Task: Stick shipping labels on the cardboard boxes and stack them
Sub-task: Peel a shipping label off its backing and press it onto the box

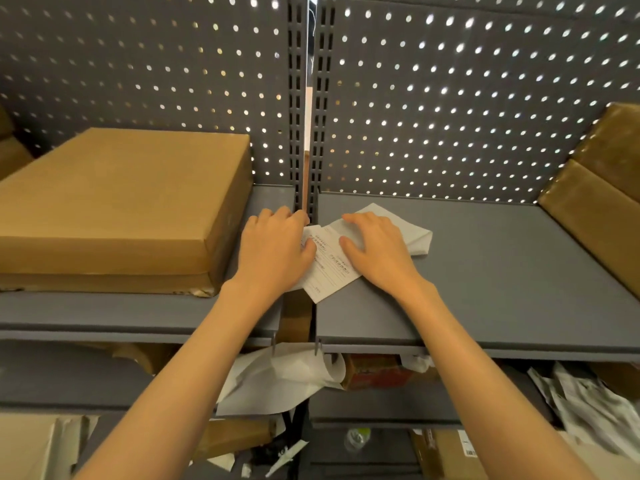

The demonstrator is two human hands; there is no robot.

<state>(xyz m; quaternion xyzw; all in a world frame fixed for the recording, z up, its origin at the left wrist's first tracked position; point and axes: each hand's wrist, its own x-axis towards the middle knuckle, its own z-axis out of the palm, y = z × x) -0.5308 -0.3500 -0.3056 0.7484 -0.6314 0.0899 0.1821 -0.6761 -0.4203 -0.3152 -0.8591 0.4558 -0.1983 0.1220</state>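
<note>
A white printed shipping label (329, 268) lies on the grey shelf (485, 271) near its left edge, on top of other white sheets (415, 233). My left hand (273, 247) rests on the label's left edge with fingers curled over it. My right hand (377, 247) lies flat on the sheets, fingers spread, thumb on the label. A wide flat cardboard box (114, 202) sits on the left shelf, just left of my left hand. More brown boxes (602, 202) lean at the right end of the shelf.
A grey pegboard wall (450, 98) backs both shelves, with a slotted upright post (308, 116) between them. Lower shelves hold crumpled white paper (277, 375), a red-printed carton (377, 370), loose sheets (588, 403) and more cardboard (34, 445).
</note>
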